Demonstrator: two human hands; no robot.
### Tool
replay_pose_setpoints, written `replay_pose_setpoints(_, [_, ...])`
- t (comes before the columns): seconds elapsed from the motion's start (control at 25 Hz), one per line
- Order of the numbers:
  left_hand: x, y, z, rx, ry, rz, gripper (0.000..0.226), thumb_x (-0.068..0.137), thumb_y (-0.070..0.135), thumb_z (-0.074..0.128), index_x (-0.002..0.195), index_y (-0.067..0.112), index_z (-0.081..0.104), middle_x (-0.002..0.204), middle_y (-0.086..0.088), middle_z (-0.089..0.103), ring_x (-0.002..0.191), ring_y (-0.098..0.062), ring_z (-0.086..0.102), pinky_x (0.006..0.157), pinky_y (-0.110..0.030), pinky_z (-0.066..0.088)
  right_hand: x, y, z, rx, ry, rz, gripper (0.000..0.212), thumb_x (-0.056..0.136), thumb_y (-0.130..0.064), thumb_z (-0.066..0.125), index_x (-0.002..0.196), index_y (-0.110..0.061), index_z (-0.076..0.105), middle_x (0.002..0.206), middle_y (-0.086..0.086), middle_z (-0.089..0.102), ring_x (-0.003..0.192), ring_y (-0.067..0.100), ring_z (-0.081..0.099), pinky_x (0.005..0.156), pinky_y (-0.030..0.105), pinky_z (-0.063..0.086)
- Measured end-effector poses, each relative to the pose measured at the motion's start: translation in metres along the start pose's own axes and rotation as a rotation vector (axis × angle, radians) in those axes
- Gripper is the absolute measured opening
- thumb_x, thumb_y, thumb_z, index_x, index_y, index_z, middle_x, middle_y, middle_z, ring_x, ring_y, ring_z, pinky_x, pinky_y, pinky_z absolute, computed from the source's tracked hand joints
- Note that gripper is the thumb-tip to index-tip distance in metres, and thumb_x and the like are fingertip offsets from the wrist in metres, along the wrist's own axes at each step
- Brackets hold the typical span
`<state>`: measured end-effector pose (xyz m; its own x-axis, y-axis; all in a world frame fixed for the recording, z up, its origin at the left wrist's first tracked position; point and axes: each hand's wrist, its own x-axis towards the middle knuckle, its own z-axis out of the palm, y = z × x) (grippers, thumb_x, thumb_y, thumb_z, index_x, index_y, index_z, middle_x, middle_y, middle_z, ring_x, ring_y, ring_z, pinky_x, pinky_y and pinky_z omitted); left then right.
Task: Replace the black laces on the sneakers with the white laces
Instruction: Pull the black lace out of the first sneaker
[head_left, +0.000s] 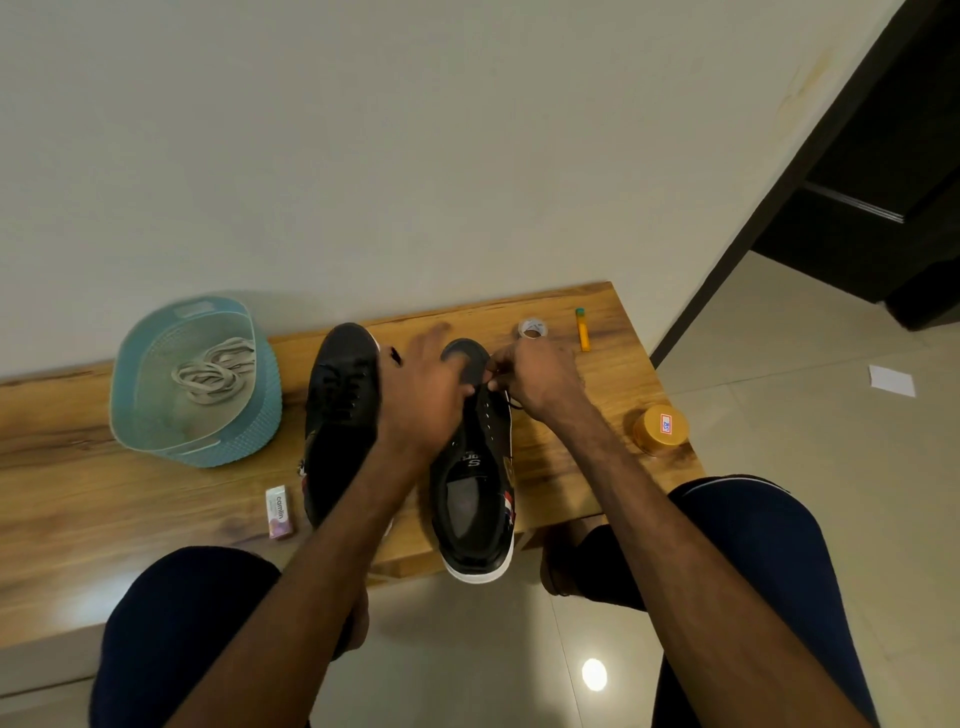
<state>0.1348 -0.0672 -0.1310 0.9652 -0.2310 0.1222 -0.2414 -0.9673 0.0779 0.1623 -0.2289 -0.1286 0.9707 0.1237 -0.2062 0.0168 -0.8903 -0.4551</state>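
Table (156, 499): heel of right sneaker (475, 499) overhangs the near edge; a hard tug could tip it off. Left sneaker (340, 415) laced black. White laces (215, 371) in blue basket (156, 431). Left hand (423, 395) fingers spread, steadying. Right hand (537, 376) fingers pinched on black lace (511, 401); the end may snag in an eyelet.

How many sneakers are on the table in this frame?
2. The left sneaker sits beside the blue basket, still black-laced; the right sneaker lies under both hands, heel overhanging the table's near edge.
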Motion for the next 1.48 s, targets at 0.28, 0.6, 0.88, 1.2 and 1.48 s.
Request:
replay_pose_setpoints(0.28, [-0.002,0.006,0.0,0.067,0.026,-0.028,0.02,0.088,0.024,0.062,0.106,0.022,0.068,0.128,0.0,0.052,0.117,-0.021,0.05,0.11,-0.057,0.028,-0.002,0.002,0.0,0.009,-0.014,0.012,0.018,0.086,-0.018,0.068,0.082,-0.035,0.07,0.079,-0.015,0.068,0.094,0.011,0.063,0.1,0.048,0.041])
replay_pose_setpoints(0.6, [0.012,-0.067,-0.041,0.01,0.18,-0.364,0.032,0.087,0.022,0.065,0.117,0.011,0.063,0.138,-0.016,0.047,0.122,-0.038,0.047,0.095,-0.052,0.043,0.001,0.001,-0.004,0.014,-0.03,-0.003,0.018,0.086,-0.021,0.072,0.076,-0.035,0.066,0.08,-0.018,0.061,0.099,0.012,0.06,0.101,0.047,0.04])
replay_pose_setpoints(0.88, [0.002,0.008,0.021,0.033,-0.152,0.097,0.023,0.095,0.03,0.057,0.115,0.023,0.066,0.15,-0.004,0.04,0.135,-0.023,0.04,0.109,-0.053,0.031,0.0,0.005,0.001,0.002,0.002,-0.012,0.02,0.087,-0.019,0.069,0.077,-0.036,0.067,0.078,-0.017,0.063,0.096,0.013,0.061,0.099,0.047,0.039])
replay_pose_setpoints(1.2, [0.013,-0.053,-0.038,-0.307,0.239,-0.513,0.023,0.096,0.03,0.058,0.099,0.01,0.068,0.109,-0.012,0.058,0.095,-0.03,0.06,0.071,-0.039,0.043,0.004,0.006,0.006,0.072,-0.015,-0.002,0.022,0.086,-0.02,0.072,0.073,-0.036,0.065,0.091,-0.012,0.071,0.1,0.015,0.062,0.1,0.051,0.043])
replay_pose_setpoints(1.48, [-0.016,-0.035,-0.023,-0.425,-0.181,-0.385,0.059,0.086,0.036,0.072,0.132,0.015,0.042,0.11,-0.003,0.068,0.102,-0.025,0.066,0.078,-0.038,0.051,0.007,-0.018,0.019,0.162,-0.069,-0.114,0.02,0.091,-0.033,0.068,0.109,-0.026,0.072,0.112,-0.006,0.07,0.106,0.014,0.062,0.094,0.047,0.05])
